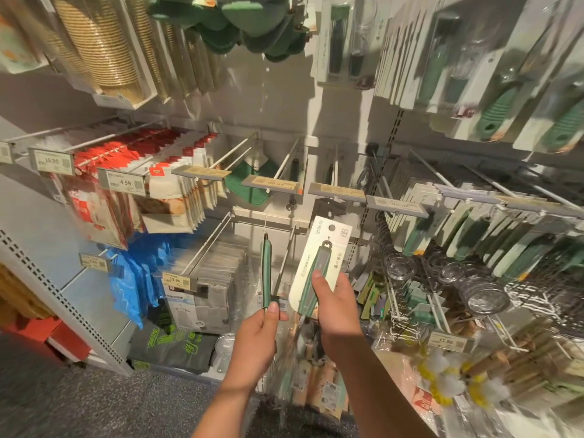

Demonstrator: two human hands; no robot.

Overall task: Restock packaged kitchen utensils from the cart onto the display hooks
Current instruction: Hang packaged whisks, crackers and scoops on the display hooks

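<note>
So you've got one in each hand here. Your right hand is gripping a white cardboard-backed pack with a green-handled utensil by its lower end, thumb pressed on the front. The card stands nearly upright, long axis tilted a bit to the right, with the round hang hole at the top and the handle's loop end pointing up toward the grey price-tag strips on the hooks. The face of the card is turned toward you.

Your left hand pinches a second slim green-handled pack at its bottom edge, seen edge-on so it looks like a thin vertical strip, long axis straight up and down, top end pointing at the same hook row. The two packs sit near each other without touching, in front of the white metal display hooks. Below your wrists there's a clear plastic bag of more packaged utensils, a bit blurry.
</note>
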